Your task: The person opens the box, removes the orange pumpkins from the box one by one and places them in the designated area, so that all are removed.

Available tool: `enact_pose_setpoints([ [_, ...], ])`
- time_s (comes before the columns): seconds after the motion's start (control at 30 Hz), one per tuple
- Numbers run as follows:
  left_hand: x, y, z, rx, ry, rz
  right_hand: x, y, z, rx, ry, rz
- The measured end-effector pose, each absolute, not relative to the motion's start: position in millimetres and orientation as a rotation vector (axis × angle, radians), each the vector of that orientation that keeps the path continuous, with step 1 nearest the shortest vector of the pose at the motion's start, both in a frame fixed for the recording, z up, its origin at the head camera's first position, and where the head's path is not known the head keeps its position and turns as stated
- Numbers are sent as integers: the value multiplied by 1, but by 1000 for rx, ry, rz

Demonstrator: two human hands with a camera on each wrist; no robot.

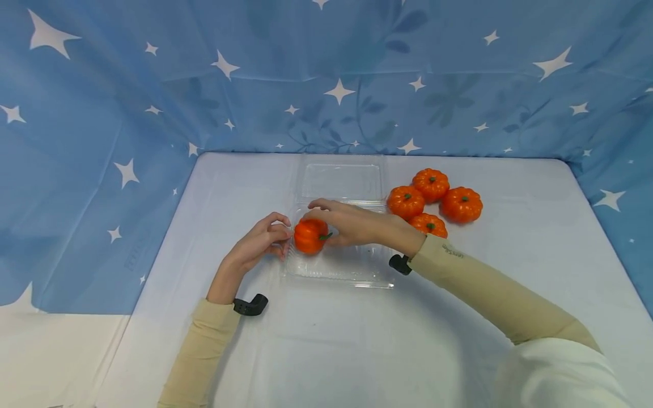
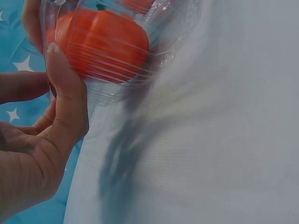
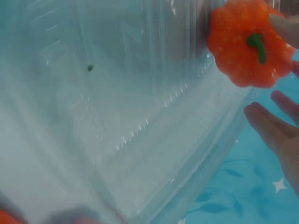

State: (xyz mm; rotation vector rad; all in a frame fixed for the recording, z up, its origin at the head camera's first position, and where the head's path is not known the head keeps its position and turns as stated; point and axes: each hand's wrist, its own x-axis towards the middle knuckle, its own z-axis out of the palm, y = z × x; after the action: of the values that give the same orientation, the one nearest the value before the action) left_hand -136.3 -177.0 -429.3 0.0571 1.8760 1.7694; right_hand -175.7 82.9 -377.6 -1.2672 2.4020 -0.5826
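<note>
An orange toy pumpkin [image 1: 310, 237] with a green stem is at the left end of a clear plastic clamshell container [image 1: 352, 277]. My right hand [image 1: 347, 222] reaches over the container and grips this pumpkin; its stem faces the palm side. In the right wrist view, fingers [image 3: 287, 30] lie against the ribbed pumpkin [image 3: 250, 46]. On the container's left, my left hand [image 1: 262, 241] pinches the side wall. The left wrist view has the thumb [image 2: 63, 74] against the clear plastic [image 2: 112, 93], with the pumpkin [image 2: 107, 44] just behind it.
Several more orange pumpkins [image 1: 461, 205] cluster right of the container. The container's lid [image 1: 340, 178] lies folded back toward the far edge. A white cloth covers the table [image 1: 326, 351], and a blue star-patterned curtain [image 1: 285, 73] hangs behind it.
</note>
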Motion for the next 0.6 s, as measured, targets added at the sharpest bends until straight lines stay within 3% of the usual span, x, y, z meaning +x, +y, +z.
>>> enact_pose_setpoints([
  [0.6,-135,-177,-429,100,1867,1790,-178,63,-385,-1375,2361,-608],
])
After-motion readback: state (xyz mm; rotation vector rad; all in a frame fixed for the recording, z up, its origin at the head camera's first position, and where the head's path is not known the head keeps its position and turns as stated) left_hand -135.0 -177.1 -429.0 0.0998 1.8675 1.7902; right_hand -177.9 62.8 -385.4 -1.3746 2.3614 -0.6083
